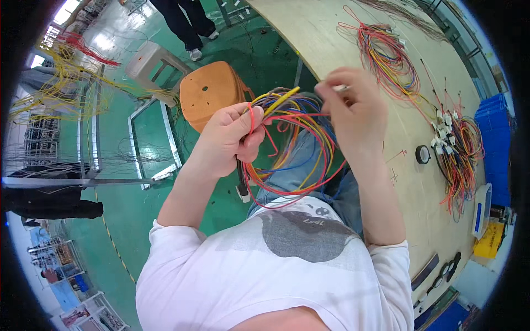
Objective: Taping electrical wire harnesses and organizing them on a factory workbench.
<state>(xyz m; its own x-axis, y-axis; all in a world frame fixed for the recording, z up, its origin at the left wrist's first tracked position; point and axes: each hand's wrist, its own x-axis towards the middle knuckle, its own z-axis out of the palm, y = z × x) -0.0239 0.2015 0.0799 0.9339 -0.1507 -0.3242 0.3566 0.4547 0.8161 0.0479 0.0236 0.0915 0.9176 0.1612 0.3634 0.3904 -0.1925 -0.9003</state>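
Note:
A loose coil of wires (326, 144) in red, yellow, blue and black hangs in front of my body, over my lap. My left hand (231, 137) grips the gathered part of it, thumb pressed on top. One red wire loops over that thumb, and a short thick yellow piece (285, 99) sticks up beside it. On the coil's right side, by the table edge, my right hand (358, 110) is raised with bent fingers. Motion blurs it, so what its fingertips hold, if anything, cannot be made out.
On the wooden table (408, 220) at the right lie another wire coil (386, 55), a bundle with white connectors (444, 135) and a black tape roll (423, 154). Blue bins (491, 149) stand beyond. An orange stool (212, 91) and metal frame (154, 143) stand left; a person (185, 22) stands ahead.

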